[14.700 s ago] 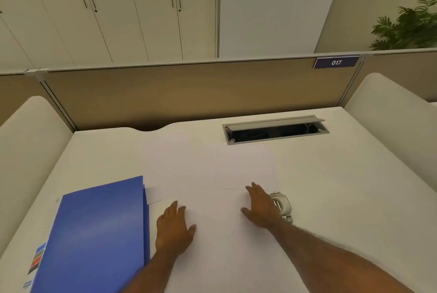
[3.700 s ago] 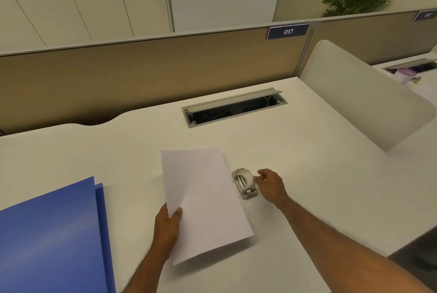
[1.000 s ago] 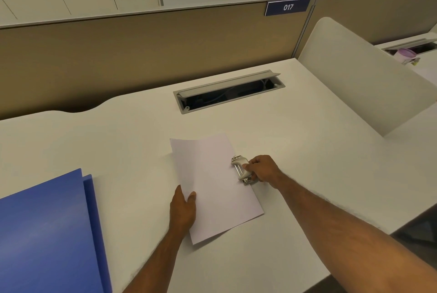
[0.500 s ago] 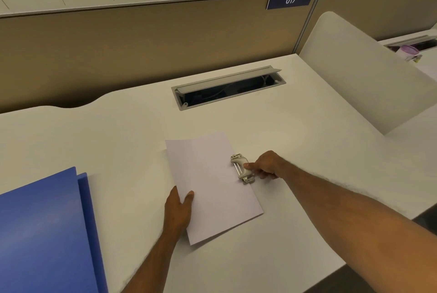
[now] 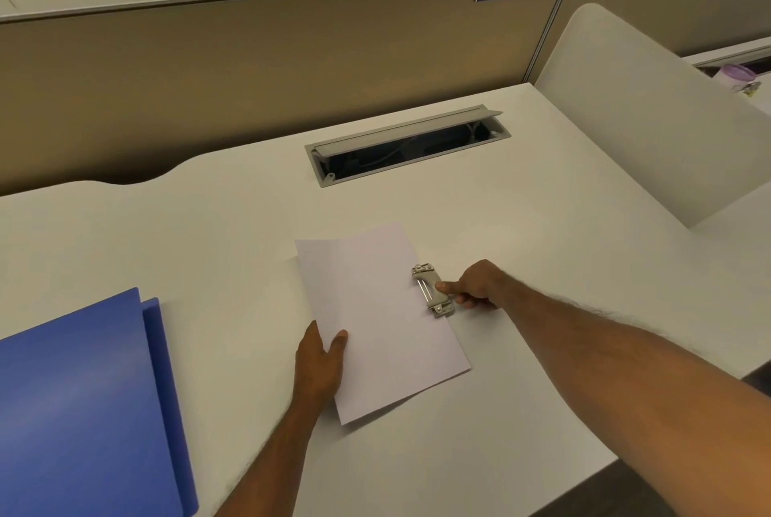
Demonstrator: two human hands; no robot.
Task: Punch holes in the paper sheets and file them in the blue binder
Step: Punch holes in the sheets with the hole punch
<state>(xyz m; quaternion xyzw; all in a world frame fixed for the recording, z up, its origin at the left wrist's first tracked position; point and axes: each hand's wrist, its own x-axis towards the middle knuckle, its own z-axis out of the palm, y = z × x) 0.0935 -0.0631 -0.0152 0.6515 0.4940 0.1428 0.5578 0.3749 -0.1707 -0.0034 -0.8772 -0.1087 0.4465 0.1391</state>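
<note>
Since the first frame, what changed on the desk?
The left hand picked one paper sheet off the flat sheets and now pinches its left edge. The right hand brought the hole punch onto the sheet's right edge and has its grip on it, thumb on the lever. The blue binder stays closed at left.

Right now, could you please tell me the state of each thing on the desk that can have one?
Blue binder: closed, flat.
Paper sheet: edge in the punch.
Hole punch: on the sheet's right edge.
Cable hatch: lid open.
Left hand: gripping the sheet.
Right hand: gripping the punch.
</note>
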